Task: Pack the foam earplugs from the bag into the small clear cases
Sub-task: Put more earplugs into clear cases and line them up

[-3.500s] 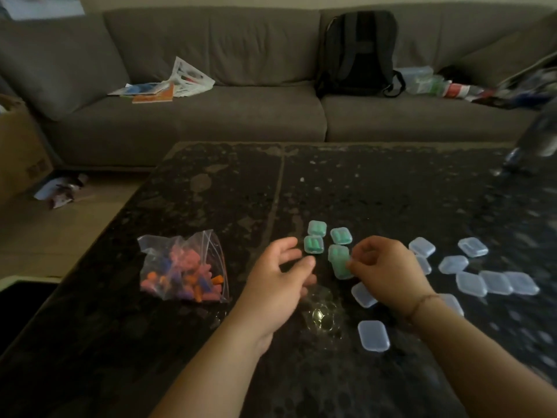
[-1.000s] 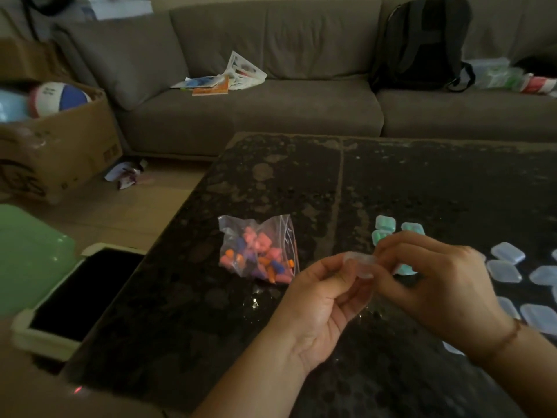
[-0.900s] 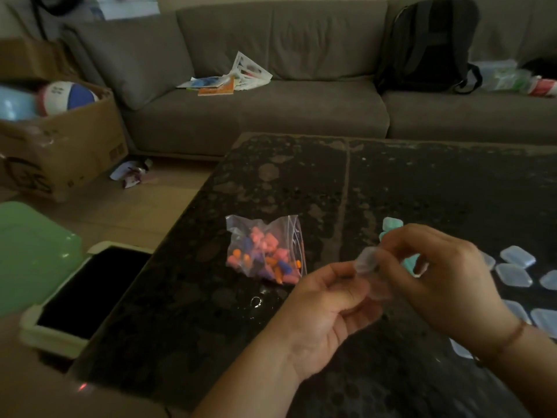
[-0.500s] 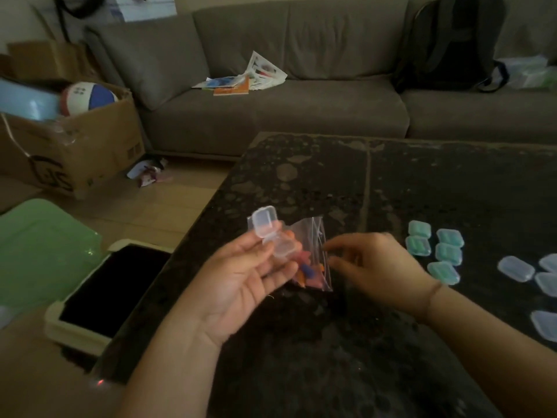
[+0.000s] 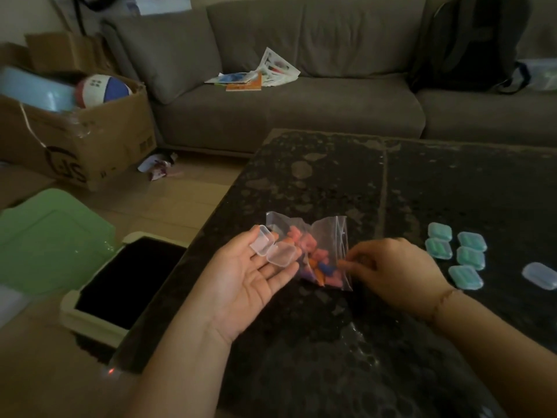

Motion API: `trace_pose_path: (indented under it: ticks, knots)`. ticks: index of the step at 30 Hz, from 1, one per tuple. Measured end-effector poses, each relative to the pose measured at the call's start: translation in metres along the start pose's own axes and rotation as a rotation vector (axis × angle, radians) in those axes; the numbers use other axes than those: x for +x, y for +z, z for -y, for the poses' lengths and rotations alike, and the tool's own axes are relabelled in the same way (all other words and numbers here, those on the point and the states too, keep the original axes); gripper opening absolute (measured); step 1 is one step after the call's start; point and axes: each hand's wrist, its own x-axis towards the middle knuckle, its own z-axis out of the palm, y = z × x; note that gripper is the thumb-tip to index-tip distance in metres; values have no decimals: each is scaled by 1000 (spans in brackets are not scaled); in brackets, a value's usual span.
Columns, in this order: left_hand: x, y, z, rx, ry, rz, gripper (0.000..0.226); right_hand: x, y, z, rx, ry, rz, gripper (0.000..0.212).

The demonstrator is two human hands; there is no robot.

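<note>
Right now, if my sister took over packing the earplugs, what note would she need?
Left hand: palm up, an open empty clear case resting on the fingers.
Right hand: fingers at the mouth of the earplug bag, seemingly pinching a pink plug.
Done: five cases with green plugs lie shut on the table.
Left: fill and shut the held case, then the empty case at the right edge.

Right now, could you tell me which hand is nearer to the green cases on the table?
Right. The right hand is at the bag, just beside the green cases; the left hand, carrying an open clear case, is beyond the bag.
</note>
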Motion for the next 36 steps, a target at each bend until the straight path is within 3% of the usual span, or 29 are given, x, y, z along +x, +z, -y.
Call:
trace_pose_path:
  ticks: [5, 8, 13, 21, 23, 26, 28, 31, 36]
  knots:
    - [-2, 7, 8, 29, -34, 15, 44, -36, -12, 18, 282, -18, -288, 12]
    - [-3, 11, 14, 89, -42, 53, 45, -43, 2, 47, 418, -102, -303, 22]
    - [-4, 10, 19, 126, -57, 130, 54, -33, 22, 62, 340, -112, -325, 39]
    - [-2, 8, 18, 193, -25, 144, 55, -32, 21, 61, 256, -107, -286, 36]
    - [-2, 8, 16, 217, -20, 148, 50, -34, 16, 55, 320, -91, -344, 34]
    - [-1, 4, 11, 248, 4, 97, 34, -25, 5, 35, 488, 6, -472, 12]
    - [0, 2, 6, 244, 26, 50, 33, -11, 0, 17, 428, 70, -395, 11]
    - [2, -1, 2, 269, 77, -25, 34, 7, 5, 2, 251, 27, -98, 15]
    - [4, -2, 1, 207, 57, -72, 38, 17, 4, 5, 352, -145, 123, 15]
